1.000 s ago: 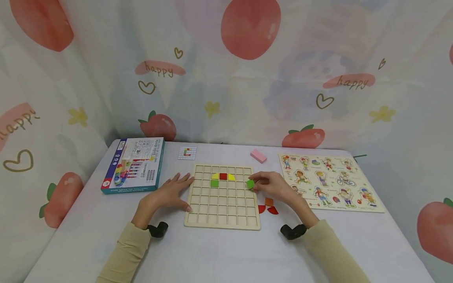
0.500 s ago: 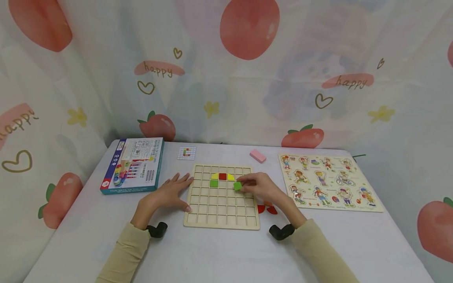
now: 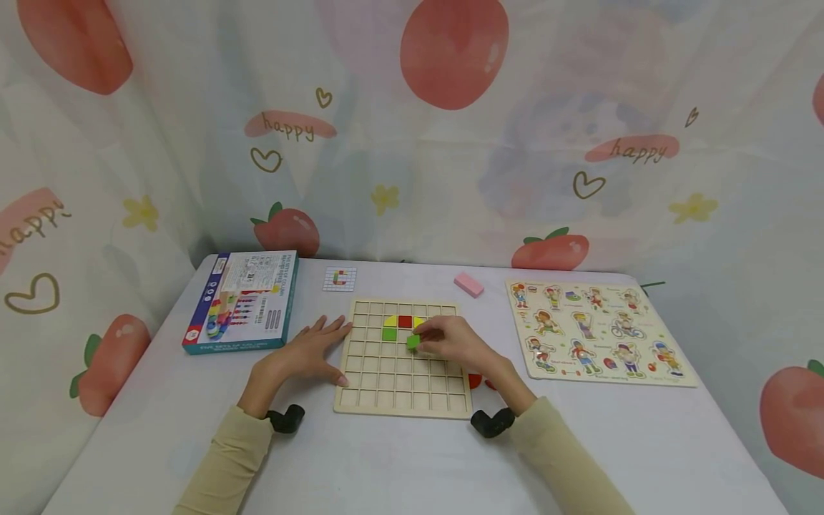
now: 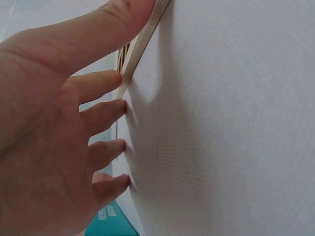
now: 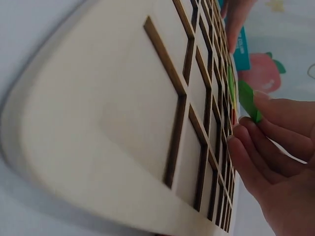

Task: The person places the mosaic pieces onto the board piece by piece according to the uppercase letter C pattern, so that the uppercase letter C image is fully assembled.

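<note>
Green tile (image 3: 413, 342) is pinched by the thumb and fingers of the right hand (image 3: 455, 343), near the middle of the frame, over the wooden board (image 3: 403, 383). It is tipped a bit, and I cannot tell if it touches the board. The left hand (image 3: 312, 355) is well apart from the right one; its fingers are spread, it grips nothing, and its thumb rests at the board's left edge. To do this well, I think the left hand should stop the board from sliding. The tile should turn until its sides match a little slot, go down flat and get a soft push. The fingers should not bump the red square (image 3: 405, 322) and yellow pieces (image 3: 390, 322) just above, or the other green tile (image 3: 389, 334) on the left. Half a second ago the held tile was more to the right, and before that it was by the board's right edge. The left hand has stayed put. Loose red pieces (image 3: 475, 380), right of the board, are more covered up now.
</note>
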Action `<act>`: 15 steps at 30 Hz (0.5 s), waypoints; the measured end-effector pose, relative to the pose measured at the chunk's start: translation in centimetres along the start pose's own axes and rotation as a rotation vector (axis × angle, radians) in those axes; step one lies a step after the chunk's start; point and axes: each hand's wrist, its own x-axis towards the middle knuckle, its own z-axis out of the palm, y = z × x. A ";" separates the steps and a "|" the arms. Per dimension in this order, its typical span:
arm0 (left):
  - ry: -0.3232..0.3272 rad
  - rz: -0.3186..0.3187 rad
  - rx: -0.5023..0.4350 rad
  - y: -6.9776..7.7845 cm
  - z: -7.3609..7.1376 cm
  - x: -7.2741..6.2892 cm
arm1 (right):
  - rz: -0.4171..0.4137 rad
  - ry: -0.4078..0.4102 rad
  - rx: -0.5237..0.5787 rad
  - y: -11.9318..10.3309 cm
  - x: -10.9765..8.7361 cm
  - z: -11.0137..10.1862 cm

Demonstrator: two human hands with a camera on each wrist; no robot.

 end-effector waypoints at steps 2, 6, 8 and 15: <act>0.000 0.001 -0.005 0.0 0.0 0.0 | -0.010 -0.005 -0.015 -0.1 0.3 0.3; 0.003 0.003 -0.007 -0.1 0.0 0.0 | -0.040 -0.018 -0.040 -0.5 0.7 0.8; 0.003 0.005 -0.008 -0.1 0.0 0.0 | -0.059 -0.025 -0.048 -0.7 0.9 1.0; 0.002 0.008 -0.013 0.0 -0.1 0.0 | -0.058 -0.036 -0.049 -1.4 1.5 1.7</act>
